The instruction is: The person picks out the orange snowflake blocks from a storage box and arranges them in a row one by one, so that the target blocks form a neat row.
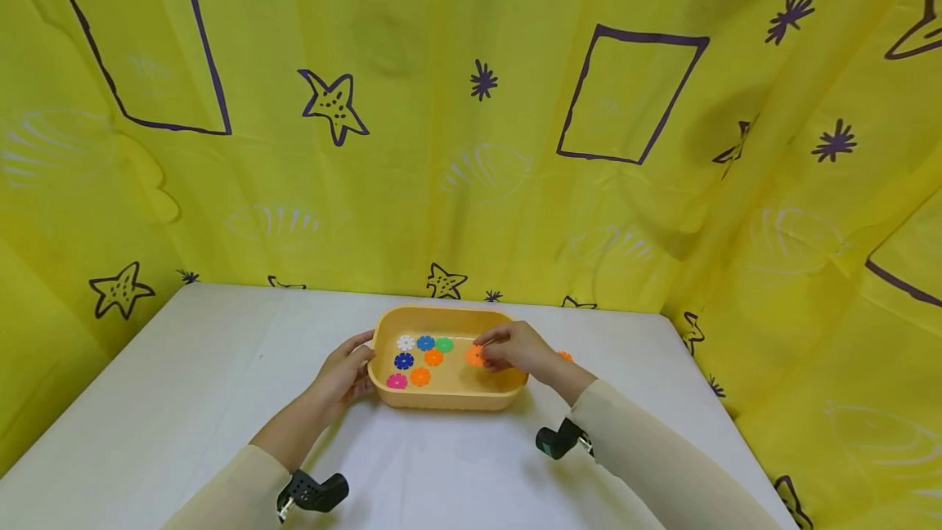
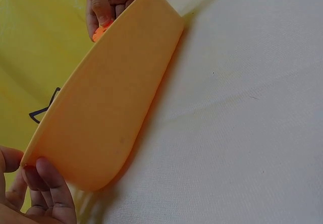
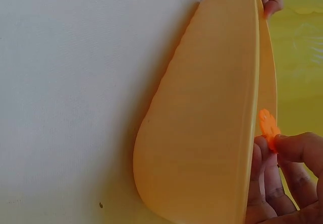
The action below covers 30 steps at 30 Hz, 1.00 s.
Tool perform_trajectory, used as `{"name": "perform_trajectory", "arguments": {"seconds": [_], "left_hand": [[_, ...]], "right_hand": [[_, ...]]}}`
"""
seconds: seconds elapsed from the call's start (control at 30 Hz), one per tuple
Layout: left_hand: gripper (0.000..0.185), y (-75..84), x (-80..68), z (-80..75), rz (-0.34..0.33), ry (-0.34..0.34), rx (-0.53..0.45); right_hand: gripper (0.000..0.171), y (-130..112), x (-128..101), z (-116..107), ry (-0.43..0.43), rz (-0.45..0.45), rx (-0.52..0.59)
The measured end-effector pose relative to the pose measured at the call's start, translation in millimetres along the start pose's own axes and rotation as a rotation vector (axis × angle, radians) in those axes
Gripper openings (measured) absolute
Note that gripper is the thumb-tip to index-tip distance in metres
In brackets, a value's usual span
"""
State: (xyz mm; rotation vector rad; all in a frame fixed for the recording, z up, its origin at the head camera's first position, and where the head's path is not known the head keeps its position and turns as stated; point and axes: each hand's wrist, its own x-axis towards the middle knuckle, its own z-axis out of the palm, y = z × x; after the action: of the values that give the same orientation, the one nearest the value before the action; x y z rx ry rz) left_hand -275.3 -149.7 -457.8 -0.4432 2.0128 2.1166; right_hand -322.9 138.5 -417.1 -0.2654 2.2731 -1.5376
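Observation:
A yellow-orange plastic tray [image 1: 449, 397] sits on the white table, holding several flower-shaped discs: white [image 1: 405, 343], blue [image 1: 425, 343], green [image 1: 444, 344], dark blue [image 1: 403, 361], orange [image 1: 433, 357], pink [image 1: 396, 382]. My left hand [image 1: 346, 370] grips the tray's left end, its fingers [image 2: 48, 183] on the tray's outer wall [image 2: 111, 108]. My right hand [image 1: 515, 348] reaches over the tray's right side and pinches an orange disc [image 1: 474, 355], also visible as the orange disc [image 3: 268, 127] above the rim [image 3: 252, 108] and the orange disc [image 2: 102, 31].
A white table [image 1: 184, 399] stretches left and in front of the tray. Another orange piece [image 1: 564, 356] lies on the table behind my right wrist. Yellow patterned curtains [image 1: 471, 145] enclose the back and both sides.

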Motion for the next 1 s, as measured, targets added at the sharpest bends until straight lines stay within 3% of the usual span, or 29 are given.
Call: {"name": "perform_trajectory", "arguments": {"seconds": [1.0], "left_hand": [[0.055,0.2,0.3,-1.2,-0.007,-0.006,-0.01]], "right_hand": [[0.028,3,-7,-34,0.042,0.024,-0.014]]}}
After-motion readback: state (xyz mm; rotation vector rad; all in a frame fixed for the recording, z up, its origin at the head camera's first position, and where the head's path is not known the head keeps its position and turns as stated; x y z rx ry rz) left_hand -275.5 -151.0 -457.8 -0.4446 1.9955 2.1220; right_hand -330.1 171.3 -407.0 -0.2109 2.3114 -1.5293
